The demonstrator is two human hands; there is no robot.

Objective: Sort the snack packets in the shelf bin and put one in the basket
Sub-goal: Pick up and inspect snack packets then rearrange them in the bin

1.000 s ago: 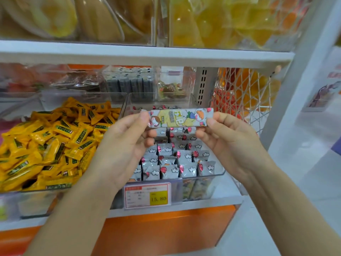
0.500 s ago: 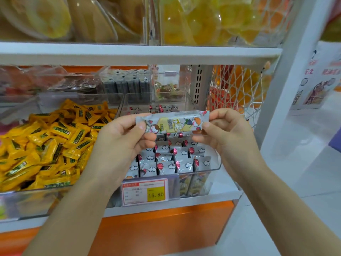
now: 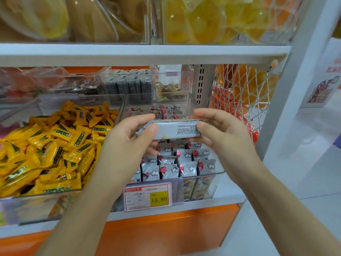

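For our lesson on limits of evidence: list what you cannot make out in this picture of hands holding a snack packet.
Head view:
- packet: print too small to read; ends covered by the left hand and right hand.
- basket: outside the frame.
- price label: small print blurred; it hides the lower packets in the bin.

**Clearance over bin**

My left hand (image 3: 125, 145) and right hand (image 3: 221, 137) pinch a packet (image 3: 175, 129) above the bin (image 3: 206, 187), whose top is open. Packed rows (image 3: 184, 163) fill it below. Shelf board (image 3: 147, 52) caps overhead. Post (image 3: 202, 84) and mesh (image 3: 239, 89) block my right; yellow sweets (image 3: 55, 145) are heaped left.
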